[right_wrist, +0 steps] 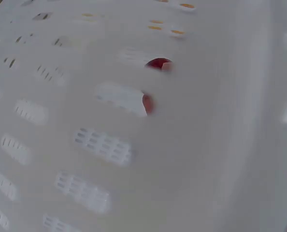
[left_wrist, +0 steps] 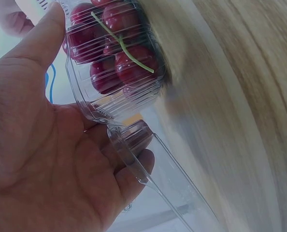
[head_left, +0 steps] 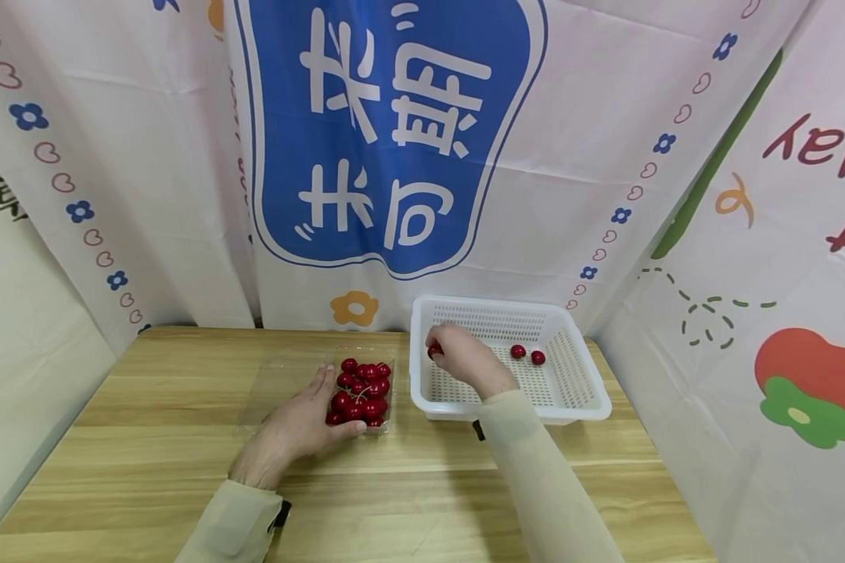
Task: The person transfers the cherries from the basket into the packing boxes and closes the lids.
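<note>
A clear plastic box [head_left: 392, 403] full of red cherries [head_left: 357, 387] sits on the table, its lid [head_left: 275, 383] folded out to the left. My left hand [head_left: 299, 422] holds the box at its left and near sides. In the left wrist view the thumb lies along the rim and the fingers bend by the hinge and lid [left_wrist: 175, 169]. Inside the white basket [head_left: 510, 410], my right hand [head_left: 465, 358] pinches a cherry [head_left: 434, 349] near the left wall. Two cherries [head_left: 517, 352] lie on the basket floor. Partly visible red patches [right_wrist: 158, 63] appear in the right wrist view.
The wooden table [head_left: 366, 500] carries the box on the left and the basket on the right. Printed white cloth [head_left: 183, 234] hangs close behind the table's far edge, and more cloth [head_left: 732, 375] stands along the right side.
</note>
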{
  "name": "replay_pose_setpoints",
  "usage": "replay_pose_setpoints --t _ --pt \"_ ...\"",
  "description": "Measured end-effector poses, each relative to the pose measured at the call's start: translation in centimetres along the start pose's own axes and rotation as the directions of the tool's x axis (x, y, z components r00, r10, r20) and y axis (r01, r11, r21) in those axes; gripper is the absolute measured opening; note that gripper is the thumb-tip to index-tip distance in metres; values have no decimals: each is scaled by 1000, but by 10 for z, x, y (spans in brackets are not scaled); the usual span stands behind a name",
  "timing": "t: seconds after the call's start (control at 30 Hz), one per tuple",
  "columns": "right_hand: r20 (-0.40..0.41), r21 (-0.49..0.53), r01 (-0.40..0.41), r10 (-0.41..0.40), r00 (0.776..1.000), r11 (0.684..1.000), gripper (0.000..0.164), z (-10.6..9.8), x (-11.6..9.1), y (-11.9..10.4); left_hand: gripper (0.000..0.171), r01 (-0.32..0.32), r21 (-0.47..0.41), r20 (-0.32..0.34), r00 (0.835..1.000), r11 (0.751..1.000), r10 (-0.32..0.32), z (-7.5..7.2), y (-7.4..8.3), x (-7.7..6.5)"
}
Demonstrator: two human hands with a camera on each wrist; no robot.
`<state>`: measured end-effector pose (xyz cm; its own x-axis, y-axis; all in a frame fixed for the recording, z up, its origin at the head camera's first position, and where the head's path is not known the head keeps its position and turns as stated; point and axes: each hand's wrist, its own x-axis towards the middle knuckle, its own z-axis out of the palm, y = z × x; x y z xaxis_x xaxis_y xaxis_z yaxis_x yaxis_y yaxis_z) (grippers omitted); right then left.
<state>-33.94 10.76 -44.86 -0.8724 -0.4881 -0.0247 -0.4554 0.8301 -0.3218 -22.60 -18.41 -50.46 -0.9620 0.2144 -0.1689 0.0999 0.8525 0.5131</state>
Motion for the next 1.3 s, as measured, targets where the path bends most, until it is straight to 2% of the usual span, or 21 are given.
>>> replay_pose_setpoints --t 0.3,0.57,0.83,1.1,1.3 --pt "-107 3 36 -35 994 999 24 -7 -3 -20 128 7 -1 -4 1000 1000 -7 0 0 -1" --pt "-190 -17 145 -146 971 989 24 0 -1 -39 128 4 1 -14 1000 1000 -4 1 -1 -1" --pt "-168 -69 207 -215 962 976 30 19 2 -60 128 5 -2 -14 1000 1000 -5 2 -2 0" --pt "-100 -134 191 -205 974 972 29 35 3 -75 128 -1 -3 -10 1000 1000 1 0 -1 0" --pt "-59 -181 205 -219 974 962 29 44 6 -85 127 -5 -9 -5 1000 1000 5 0 0 -1"
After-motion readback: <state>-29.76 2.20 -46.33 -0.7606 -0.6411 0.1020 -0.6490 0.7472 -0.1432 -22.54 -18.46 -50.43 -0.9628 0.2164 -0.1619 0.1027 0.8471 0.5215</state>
